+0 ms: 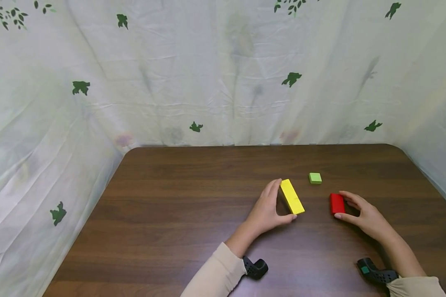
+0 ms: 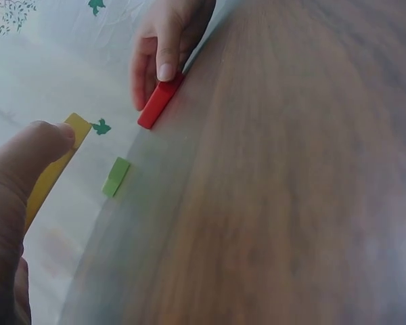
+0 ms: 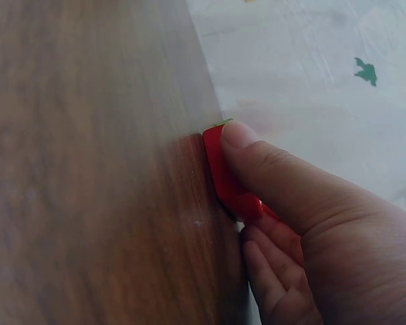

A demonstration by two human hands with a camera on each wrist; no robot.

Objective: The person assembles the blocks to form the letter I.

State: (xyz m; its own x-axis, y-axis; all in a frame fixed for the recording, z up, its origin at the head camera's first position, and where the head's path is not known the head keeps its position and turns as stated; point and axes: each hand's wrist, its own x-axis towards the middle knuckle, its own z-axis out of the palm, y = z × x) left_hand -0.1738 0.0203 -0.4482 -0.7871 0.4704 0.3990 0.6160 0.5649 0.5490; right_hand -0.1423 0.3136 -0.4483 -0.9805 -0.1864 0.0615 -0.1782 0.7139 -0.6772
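My left hand (image 1: pixel 264 211) holds a long yellow block (image 1: pixel 292 196) between thumb and fingertips. In the left wrist view the yellow block (image 2: pixel 53 177) appears raised off the tabletop, partly covered by the thumb. To the right, my right hand (image 1: pixel 369 218) pinches a red rectangular block (image 1: pixel 337 203) by its two ends. That red block (image 3: pixel 220 162) is at the tabletop in the right wrist view; whether it touches the wood I cannot tell. A small light green block (image 1: pixel 315 178) lies farther back, between the two hands, touched by neither.
Both blocks are over a dark brown wooden table (image 1: pixel 178 231) with rounded far corners. A pale curtain (image 1: pixel 208 82) with green leaf shapes hangs behind and beside it. Black devices are strapped at the left wrist (image 1: pixel 255 269) and right wrist (image 1: pixel 377 272).
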